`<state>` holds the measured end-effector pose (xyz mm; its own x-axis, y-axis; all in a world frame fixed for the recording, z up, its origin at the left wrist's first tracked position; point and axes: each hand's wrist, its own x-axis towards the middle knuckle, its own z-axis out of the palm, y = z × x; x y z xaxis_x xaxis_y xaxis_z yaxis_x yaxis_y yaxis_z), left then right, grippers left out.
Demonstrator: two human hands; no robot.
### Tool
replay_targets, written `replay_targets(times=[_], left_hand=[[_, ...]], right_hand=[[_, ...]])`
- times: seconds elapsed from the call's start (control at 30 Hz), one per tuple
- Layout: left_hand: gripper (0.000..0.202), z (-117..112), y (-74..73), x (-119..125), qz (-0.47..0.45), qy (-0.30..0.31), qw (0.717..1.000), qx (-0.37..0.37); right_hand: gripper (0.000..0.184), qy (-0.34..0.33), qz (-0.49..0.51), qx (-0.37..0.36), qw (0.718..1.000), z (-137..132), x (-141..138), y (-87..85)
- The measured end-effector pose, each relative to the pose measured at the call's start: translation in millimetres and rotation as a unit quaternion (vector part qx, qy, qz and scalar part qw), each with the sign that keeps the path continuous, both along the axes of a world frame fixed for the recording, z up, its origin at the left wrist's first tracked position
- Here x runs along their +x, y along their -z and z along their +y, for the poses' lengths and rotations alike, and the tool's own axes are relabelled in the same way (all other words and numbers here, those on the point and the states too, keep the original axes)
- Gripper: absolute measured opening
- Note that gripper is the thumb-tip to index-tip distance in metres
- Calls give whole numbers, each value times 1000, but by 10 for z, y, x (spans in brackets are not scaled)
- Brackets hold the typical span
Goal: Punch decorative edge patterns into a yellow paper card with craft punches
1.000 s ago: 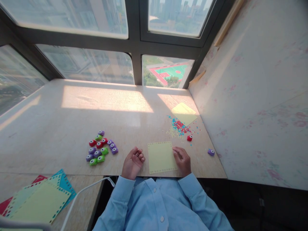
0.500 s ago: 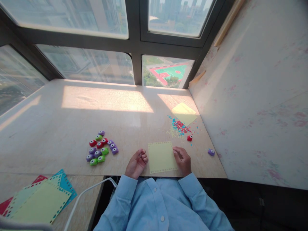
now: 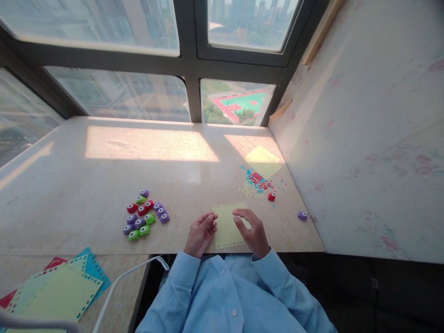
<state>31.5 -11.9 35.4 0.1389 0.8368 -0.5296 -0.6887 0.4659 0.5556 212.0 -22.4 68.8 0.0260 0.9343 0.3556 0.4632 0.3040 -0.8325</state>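
Observation:
A pale yellow square sheet of paper (image 3: 226, 233) with small holes punched along its top and bottom edges lies at the table's front edge. At its left side my left hand (image 3: 201, 233) is closed, thumb and fingers pinched together; whatever they hold is too small to make out. Over the sheet's right part, my right hand (image 3: 254, 232) is open, thumb and forefinger apart with nothing visible between them. It covers the right edge of the paper.
Several small craft punches (image 3: 139, 223) in purple, green and red stand left. A red punch (image 3: 271, 196) and a purple punch (image 3: 302, 215) are to the right. Loose confetti (image 3: 258, 181) lies by another yellow sheet (image 3: 262, 162). Punched coloured sheets (image 3: 58, 291) and a white cable (image 3: 120, 280) are lower left.
My right hand has left the sheet's right edge and moved left over the paper, its fingers opening. My left hand has shifted slightly right, its fingertips now pinched at the sheet's left edge.

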Motion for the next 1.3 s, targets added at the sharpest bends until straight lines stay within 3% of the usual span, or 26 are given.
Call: replay_targets(times=[0.17, 0.5, 0.93, 1.03, 1.1, 1.17, 1.3], left_hand=[[34, -51, 4, 20, 34, 33, 999, 19], [40, -111, 49, 123, 162, 18, 983, 87], [35, -139, 21, 214, 248, 70, 957, 131], [36, -143, 13, 217, 258, 68, 955, 128], [36, -142, 12, 216, 261, 70, 954, 129], [37, -140, 18, 215, 264, 74, 952, 132], [37, -145, 46, 215, 274, 82, 948, 138]], right_hand=[[19, -90, -39, -55, 994, 80, -232, 67], [15, -77, -92, -62, 991, 96, -247, 98], [13, -118, -123, -65, 983, 173, -105, 162], [13, -47, -73, -91, 992, 282, 66, 193], [20, 95, 0, -109, 989, 375, 237, 206], [33, 178, 29, -109, 977, 456, 427, 207], [29, 217, 22, -130, 967, 495, 727, 193]])
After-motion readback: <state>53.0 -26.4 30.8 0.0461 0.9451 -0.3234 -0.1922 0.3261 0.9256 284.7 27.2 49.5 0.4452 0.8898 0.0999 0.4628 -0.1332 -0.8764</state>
